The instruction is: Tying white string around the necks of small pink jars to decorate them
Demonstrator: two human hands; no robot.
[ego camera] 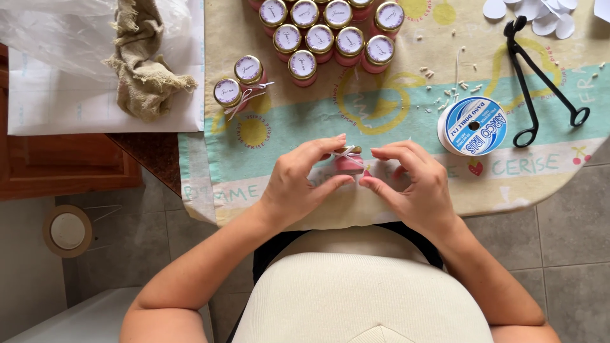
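Note:
A small pink jar [349, 162] with a gold lid lies near the table's front edge, and a thin white ribbon [347, 153] is wrapped around its neck. My left hand [298, 181] cups the jar from the left, with fingertips on the ribbon and thumb under the jar. My right hand [410, 181] meets it from the right, fingertips pinching at the ribbon's end beside the jar. Two finished jars [238, 82] with white bows stand further back on the left.
Several pink jars with labelled lids [330, 32] cluster at the back. A ribbon spool [473, 126] and black scissor-like tongs [540, 82] lie to the right, with white paper discs [540, 16] beyond. A beige cloth [143, 60] rests on plastic at the left.

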